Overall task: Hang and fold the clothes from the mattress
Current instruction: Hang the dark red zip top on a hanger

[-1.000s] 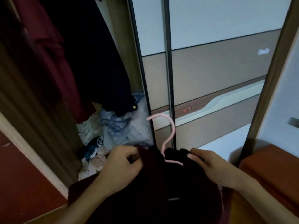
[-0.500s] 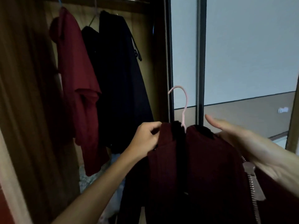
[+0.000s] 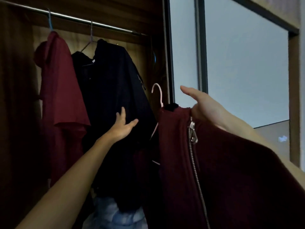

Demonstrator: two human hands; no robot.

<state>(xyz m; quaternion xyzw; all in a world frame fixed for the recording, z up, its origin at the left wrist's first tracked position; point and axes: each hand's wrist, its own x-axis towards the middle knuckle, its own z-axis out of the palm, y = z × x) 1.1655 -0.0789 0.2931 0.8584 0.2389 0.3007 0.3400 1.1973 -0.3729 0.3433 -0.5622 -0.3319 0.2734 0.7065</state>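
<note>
At the upper left, a metal rail (image 3: 74, 18) carries a red shirt (image 3: 62, 96) and a black garment (image 3: 112, 96). Mid-frame, the left hand (image 3: 123, 128), fingers spread and holding nothing, presses against the black garment. Right of centre, the right hand (image 3: 204, 108) grips the maroon zip jacket (image 3: 231, 162) at its shoulder, on a pink hanger (image 3: 159, 95) whose hook is free below the rail.

We see a metal rail (image 3: 99, 24) across the wooden wardrobe (image 3: 14, 96). Right of it stands a sliding door (image 3: 244, 71) with grey panels and dark frame.
</note>
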